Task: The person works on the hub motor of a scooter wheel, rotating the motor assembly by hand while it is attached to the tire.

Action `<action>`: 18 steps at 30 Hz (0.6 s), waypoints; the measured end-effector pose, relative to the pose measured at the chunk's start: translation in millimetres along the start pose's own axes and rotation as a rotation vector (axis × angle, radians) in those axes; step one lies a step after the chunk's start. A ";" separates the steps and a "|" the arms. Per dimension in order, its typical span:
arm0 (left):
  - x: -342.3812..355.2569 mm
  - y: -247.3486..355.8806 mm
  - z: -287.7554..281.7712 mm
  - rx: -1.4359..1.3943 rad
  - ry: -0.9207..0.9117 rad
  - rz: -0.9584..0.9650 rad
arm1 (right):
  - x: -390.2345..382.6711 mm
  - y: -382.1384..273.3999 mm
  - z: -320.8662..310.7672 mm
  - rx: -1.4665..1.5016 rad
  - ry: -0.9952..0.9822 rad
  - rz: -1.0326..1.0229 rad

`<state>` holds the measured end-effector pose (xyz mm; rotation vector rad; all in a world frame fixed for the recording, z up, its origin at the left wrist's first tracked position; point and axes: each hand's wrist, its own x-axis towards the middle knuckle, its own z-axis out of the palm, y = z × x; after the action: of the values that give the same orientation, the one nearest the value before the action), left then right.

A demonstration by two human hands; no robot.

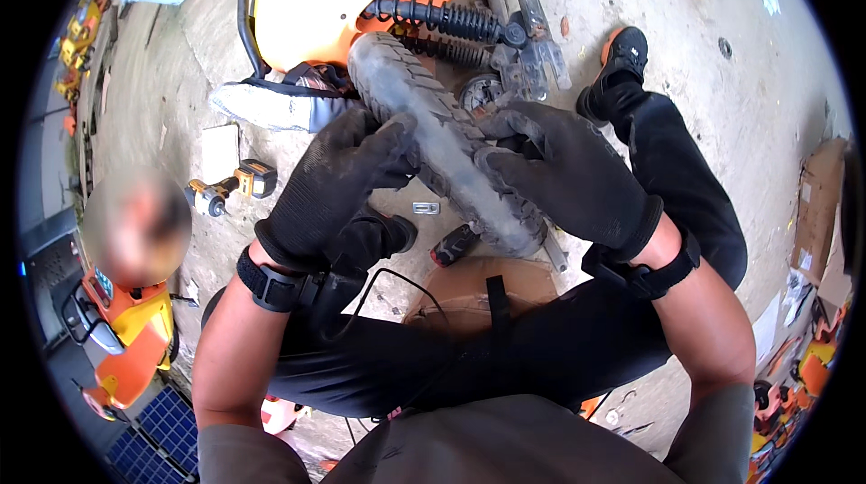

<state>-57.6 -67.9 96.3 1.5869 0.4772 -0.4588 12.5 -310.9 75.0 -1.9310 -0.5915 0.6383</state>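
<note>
Between my hands a dusty black tyre (pixel 433 137) with a blocky tread slants across the view, still joined to the tipped scooter beyond it. My left hand (pixel 338 182), in a black glove, has its curled fingers closed on the tyre's left edge. From the other side my right hand (pixel 577 177), gloved too, pinches the right edge, with thumb and fingers bent against the rubber. The fingertips of both hands are partly hidden. Two black coil-spring shock absorbers (pixel 433 19) and a grey metal bracket (pixel 537 42) are just past the tyre, beside the scooter's yellow-orange body (pixel 311 6).
A yellow-black cordless impact wrench (pixel 230 184) lies on the concrete at left. A small metal piece (pixel 426 208), a black-red tool (pixel 454 246) and a metal rod (pixel 556 252) lie near the tyre's lower end. Cardboard (pixel 819 204) stands at far right; an orange-yellow scooter (pixel 135 349) stands at left.
</note>
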 end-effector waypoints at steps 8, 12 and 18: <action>4.4 2.4 -14.6 0.069 -0.036 -0.107 | -3.3 8.2 7.2 -0.135 0.048 -0.052; 5.5 -15.6 -30.7 0.318 -0.213 0.246 | -4.0 3.0 6.1 -0.024 0.041 -0.035; 2.8 -15.4 -15.8 0.083 -0.086 0.178 | -5.0 5.2 4.1 -0.079 0.044 0.003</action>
<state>-63.8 -51.1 83.1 1.6659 0.2516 -0.4135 6.8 -313.5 69.7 -2.0146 -0.5948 0.5806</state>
